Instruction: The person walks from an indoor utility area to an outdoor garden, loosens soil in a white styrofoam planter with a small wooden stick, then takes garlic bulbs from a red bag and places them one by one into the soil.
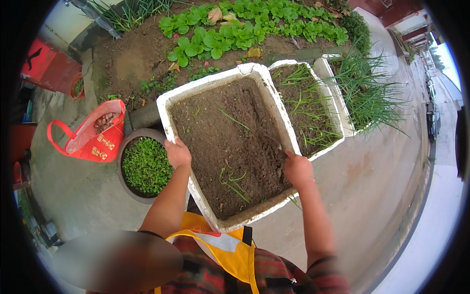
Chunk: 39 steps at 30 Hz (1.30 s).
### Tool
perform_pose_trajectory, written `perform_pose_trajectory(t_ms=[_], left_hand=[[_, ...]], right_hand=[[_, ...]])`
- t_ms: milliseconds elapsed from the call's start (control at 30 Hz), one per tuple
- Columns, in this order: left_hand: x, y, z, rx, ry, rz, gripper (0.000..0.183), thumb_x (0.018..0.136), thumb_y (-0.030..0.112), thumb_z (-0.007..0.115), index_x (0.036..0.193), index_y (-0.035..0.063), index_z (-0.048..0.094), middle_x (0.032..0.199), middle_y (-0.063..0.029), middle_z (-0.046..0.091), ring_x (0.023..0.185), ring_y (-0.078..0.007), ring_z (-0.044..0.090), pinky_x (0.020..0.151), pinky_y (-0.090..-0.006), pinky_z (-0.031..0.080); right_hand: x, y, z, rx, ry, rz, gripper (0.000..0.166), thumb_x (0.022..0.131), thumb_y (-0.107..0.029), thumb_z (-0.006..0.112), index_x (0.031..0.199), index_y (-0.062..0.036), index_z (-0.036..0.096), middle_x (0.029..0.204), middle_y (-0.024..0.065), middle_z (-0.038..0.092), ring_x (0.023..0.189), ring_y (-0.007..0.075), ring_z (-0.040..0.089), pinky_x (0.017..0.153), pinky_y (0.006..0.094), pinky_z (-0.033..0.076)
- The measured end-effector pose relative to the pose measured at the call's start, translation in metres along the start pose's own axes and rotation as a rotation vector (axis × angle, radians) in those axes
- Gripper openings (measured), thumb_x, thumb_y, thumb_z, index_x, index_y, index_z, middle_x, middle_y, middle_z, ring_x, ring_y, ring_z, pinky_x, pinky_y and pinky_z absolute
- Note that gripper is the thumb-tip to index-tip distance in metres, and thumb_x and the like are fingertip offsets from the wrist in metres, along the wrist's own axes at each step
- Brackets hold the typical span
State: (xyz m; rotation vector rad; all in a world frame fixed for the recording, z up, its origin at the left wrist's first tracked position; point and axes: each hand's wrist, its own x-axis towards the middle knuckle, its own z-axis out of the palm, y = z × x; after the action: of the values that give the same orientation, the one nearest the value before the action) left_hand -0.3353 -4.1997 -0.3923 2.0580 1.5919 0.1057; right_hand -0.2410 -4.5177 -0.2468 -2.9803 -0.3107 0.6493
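A white foam planter box (288,119) full of brown soil (216,139) lies in front of me. My left hand (178,153) grips its left rim. Inside the right wall, my right hand (299,169) is closed around a thin dark hand tool (274,142); its far end is hard to make out against the soil. Along that side the soil is darker and loosened into a furrow. Loose green shoots (235,183) lie on the surface near me, and a single blade (235,120) lies farther up.
To the right stand a second foam box (326,95) with young shoots and another with tall green onion-like plants (367,92). At left are a round pot of small greens (147,167) and a red bag (106,141) holding small bulbs. Leafy greens (220,38) grow in a bed beyond.
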Motion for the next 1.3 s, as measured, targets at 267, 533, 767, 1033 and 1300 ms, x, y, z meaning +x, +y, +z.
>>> perform_pose_trajectory(t_ms=[267,533,767,1033,1300], left_hand=[[0.001,-0.003,0.004,-0.01,0.014,0.015,0.05,0.092,0.035,0.038,0.123,-0.0042,0.035,0.117,-0.0256,0.048,0.094,-0.0418,0.054,0.077,-0.0482,0.045],[0.0,-0.007,0.01,-0.021,0.033,0.029,0.049,0.092,0.035,0.038,0.122,-0.0047,0.035,0.115,-0.0264,0.048,0.094,-0.0426,0.053,0.078,-0.0479,0.044],[0.002,0.001,0.002,-0.028,0.051,0.001,0.049,0.092,0.034,0.038,0.123,-0.0048,0.035,0.117,-0.0261,0.048,0.097,-0.0428,0.053,0.079,-0.0484,0.044],[0.002,-0.002,0.005,-0.034,0.049,0.013,0.051,0.092,0.035,0.038,0.122,-0.0062,0.036,0.117,-0.0262,0.048,0.096,-0.0426,0.053,0.079,-0.0478,0.044],[0.002,0.0,0.003,-0.022,0.033,-0.003,0.051,0.092,0.036,0.038,0.124,-0.0042,0.034,0.116,-0.0261,0.048,0.095,-0.0428,0.053,0.077,-0.048,0.045]], right_hand=[[0.047,-0.009,0.009,-0.012,0.075,-0.032,0.036,0.077,-0.014,0.051,0.111,-0.0176,0.06,0.082,0.0189,0.063,0.076,0.0346,0.062,0.071,0.0438,0.05],[0.084,-0.032,-0.006,0.067,0.119,-0.062,0.034,0.076,-0.015,0.053,0.109,-0.0168,0.06,0.087,0.018,0.064,0.083,0.0349,0.061,0.076,0.0439,0.049],[0.099,-0.05,-0.037,0.122,0.168,-0.09,0.034,0.077,-0.015,0.052,0.11,-0.0149,0.06,0.089,0.0169,0.064,0.083,0.0338,0.061,0.075,0.0435,0.049],[0.115,-0.068,-0.014,0.015,0.057,-0.083,0.037,0.077,-0.014,0.051,0.113,-0.0169,0.058,0.089,0.0176,0.064,0.085,0.0326,0.061,0.076,0.041,0.05],[0.043,-0.017,0.001,0.023,0.024,-0.061,0.039,0.078,-0.016,0.051,0.116,-0.0177,0.057,0.081,0.0176,0.064,0.075,0.0359,0.062,0.07,0.0451,0.05]])
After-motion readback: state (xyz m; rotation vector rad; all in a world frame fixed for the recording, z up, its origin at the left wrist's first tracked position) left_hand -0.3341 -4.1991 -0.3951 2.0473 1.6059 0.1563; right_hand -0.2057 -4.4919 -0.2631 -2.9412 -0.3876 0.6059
